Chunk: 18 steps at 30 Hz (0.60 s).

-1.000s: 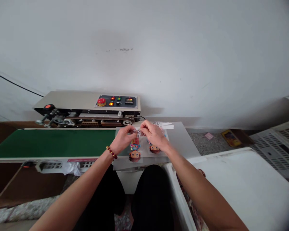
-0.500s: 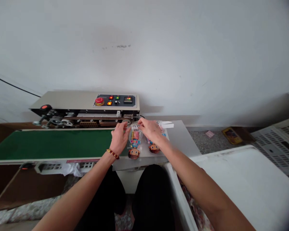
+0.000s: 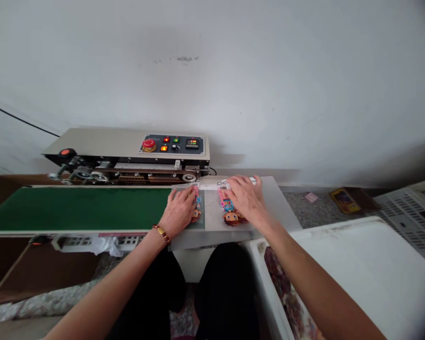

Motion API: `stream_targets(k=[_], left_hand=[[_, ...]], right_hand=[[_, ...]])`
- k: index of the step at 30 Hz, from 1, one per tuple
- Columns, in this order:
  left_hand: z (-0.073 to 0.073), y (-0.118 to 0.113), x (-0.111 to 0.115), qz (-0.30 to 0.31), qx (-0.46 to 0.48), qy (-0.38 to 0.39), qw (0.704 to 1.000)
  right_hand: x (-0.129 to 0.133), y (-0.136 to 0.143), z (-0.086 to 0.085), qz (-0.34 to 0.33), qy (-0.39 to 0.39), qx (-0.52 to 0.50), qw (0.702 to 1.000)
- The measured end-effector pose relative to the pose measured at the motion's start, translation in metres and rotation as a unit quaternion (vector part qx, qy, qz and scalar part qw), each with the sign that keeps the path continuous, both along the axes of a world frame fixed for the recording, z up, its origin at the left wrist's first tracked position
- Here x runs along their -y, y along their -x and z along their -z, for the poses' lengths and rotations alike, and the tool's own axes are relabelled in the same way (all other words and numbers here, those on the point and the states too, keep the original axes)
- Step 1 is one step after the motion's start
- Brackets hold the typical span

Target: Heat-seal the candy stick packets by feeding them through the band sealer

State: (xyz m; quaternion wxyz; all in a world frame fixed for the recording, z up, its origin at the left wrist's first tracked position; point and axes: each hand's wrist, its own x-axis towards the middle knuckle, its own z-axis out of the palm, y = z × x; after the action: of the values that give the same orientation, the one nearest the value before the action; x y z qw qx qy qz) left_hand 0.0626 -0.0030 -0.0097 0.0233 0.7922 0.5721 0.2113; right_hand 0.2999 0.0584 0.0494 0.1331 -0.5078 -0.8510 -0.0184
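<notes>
My left hand point(image 3: 179, 208) lies flat, fingers extended, over a clear packet point(image 3: 196, 216) with colourful print and a brown cartoon head. This packet is by the right end of the green conveyor belt point(image 3: 92, 208), partly hidden under my fingers. On the pale sheet point(image 3: 276, 208) to the right, my right hand point(image 3: 247, 197) bends over a similar packet point(image 3: 231, 217). Its fingers are apart, with the thumb side touching the packet's upper part; the palm hides what is beneath. Above the belt stands a band sealing machine point(image 3: 106, 144) with lit buttons and a digital display.
A white lid or board point(image 3: 354, 264) covers part of a white bin at the right. Ventilated plastic crates point(image 3: 407, 217) and a yellow box point(image 3: 343, 200) sit on the speckled floor. A brown cardboard box point(image 3: 46, 269) is below the belt, beside a white basket point(image 3: 78, 244).
My left hand has come down flat over the left packet, which now sits slightly further left. My right hand has moved right, from the left packet to the right one.
</notes>
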Motion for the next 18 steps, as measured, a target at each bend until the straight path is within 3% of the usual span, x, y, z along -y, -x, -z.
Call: stream_targets(k=[4, 7, 9, 11, 14, 18], left_hand=[[0.01, 0.049, 0.006, -0.017, 0.026, -0.016, 0.999], [0.01, 0.085, 0.011, -0.042, 0.037, -0.03, 0.998], [0.006, 0.09, 0.014, -0.075, 0.039, -0.053, 0.995], [0.0, 0.074, 0.014, -0.08, 0.043, -0.068, 0.994], [-0.006, 0.024, 0.008, -0.014, 0.039, -0.044, 0.998], [-0.008, -0.025, -0.002, 0.043, 0.011, 0.013, 0.999]], right_hand=[[0.011, -0.013, 0.013, -0.07, 0.015, 0.045, 0.996], [0.016, 0.005, 0.016, -0.091, 0.022, 0.054, 0.994], [0.018, 0.026, 0.014, -0.094, 0.02, 0.05, 0.994], [0.02, 0.047, 0.013, -0.083, 0.023, 0.04, 0.995], [0.021, 0.064, 0.011, -0.059, 0.035, 0.017, 0.997], [0.017, 0.035, 0.012, -0.007, 0.028, 0.014, 1.0]])
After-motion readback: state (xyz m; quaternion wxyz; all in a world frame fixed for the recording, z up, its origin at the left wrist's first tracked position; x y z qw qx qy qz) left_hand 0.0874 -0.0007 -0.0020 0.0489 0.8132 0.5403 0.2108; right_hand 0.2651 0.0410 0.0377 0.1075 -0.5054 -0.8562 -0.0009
